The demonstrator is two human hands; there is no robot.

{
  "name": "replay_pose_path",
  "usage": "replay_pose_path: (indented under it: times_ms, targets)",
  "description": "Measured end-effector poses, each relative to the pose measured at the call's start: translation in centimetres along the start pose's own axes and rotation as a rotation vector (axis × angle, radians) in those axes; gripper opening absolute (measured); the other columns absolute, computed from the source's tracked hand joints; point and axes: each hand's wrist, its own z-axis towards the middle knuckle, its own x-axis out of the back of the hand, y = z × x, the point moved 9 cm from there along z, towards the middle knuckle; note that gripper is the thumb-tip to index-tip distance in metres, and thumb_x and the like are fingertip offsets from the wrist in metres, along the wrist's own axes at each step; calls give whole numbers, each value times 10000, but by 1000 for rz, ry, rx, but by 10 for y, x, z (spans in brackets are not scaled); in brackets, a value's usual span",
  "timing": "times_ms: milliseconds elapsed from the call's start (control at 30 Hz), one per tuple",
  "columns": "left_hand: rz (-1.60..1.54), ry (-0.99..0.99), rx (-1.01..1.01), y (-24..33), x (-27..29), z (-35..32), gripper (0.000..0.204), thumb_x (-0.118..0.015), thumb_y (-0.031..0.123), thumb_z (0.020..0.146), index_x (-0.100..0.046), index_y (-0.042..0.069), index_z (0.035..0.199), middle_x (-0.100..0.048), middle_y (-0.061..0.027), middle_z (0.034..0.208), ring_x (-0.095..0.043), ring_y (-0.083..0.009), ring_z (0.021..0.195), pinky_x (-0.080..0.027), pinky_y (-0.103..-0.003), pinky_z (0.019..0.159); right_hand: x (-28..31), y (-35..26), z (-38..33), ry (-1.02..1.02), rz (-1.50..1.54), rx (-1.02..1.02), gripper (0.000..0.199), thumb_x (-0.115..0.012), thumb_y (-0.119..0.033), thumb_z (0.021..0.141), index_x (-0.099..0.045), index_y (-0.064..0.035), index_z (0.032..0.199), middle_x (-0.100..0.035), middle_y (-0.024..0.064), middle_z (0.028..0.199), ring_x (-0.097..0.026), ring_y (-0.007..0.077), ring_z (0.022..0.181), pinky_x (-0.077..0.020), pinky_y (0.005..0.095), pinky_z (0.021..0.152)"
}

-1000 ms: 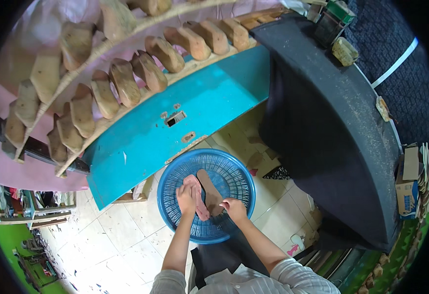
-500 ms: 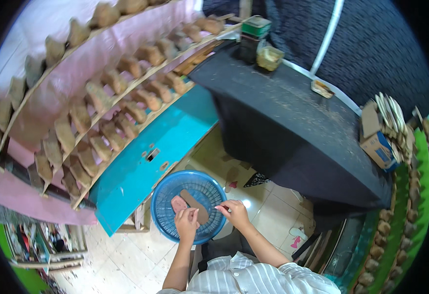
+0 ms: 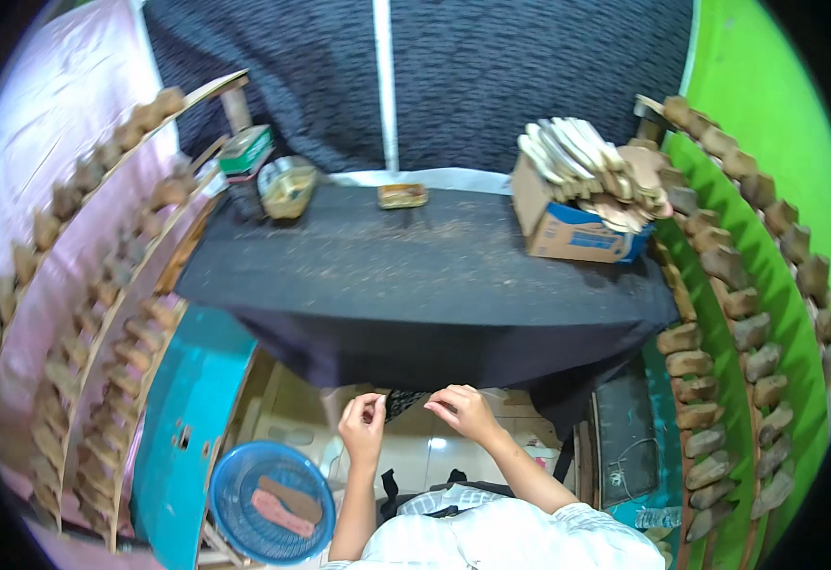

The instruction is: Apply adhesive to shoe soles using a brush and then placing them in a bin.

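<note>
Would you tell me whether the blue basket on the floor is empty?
Not empty: the blue basket holds two flat sole-shaped pieces lying side by side on its bottom.

The middle of the desk lies bare, with open room between the tins at its far left corner and the cardboard box of soles at the far right. Racks of wooden blocks hem in both sides. Below, the blue basket stands on the floor beside the teal panel, leaving open tiles beneath the desk's front edge.
</note>
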Motion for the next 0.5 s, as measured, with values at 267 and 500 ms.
replay_pose_path:
  times_ms: [267, 500]
  targets:
    - [-104, -280, -169, 82, -156, 17, 65, -690, 61, 790, -658, 25, 835, -589, -57, 690, -522, -119, 535, -435, -247, 508, 147, 77, 5, 201, -123, -127, 132, -710, -205, 774, -648, -90, 752, -622, 27, 683, -602, 200, 645, -455, 326, 654]
    - [-127, -329, -239, 110, -228, 57, 65, -704, 51, 774, -651, 26, 804, -587, -60, 671, -525, -126, 531, -441, -250, 509, 222, 106, 39, 338, -249, -58, 128, -734, -171, 742, -643, -80, 735, -627, 29, 690, -605, 196, 651, -449, 313, 647]
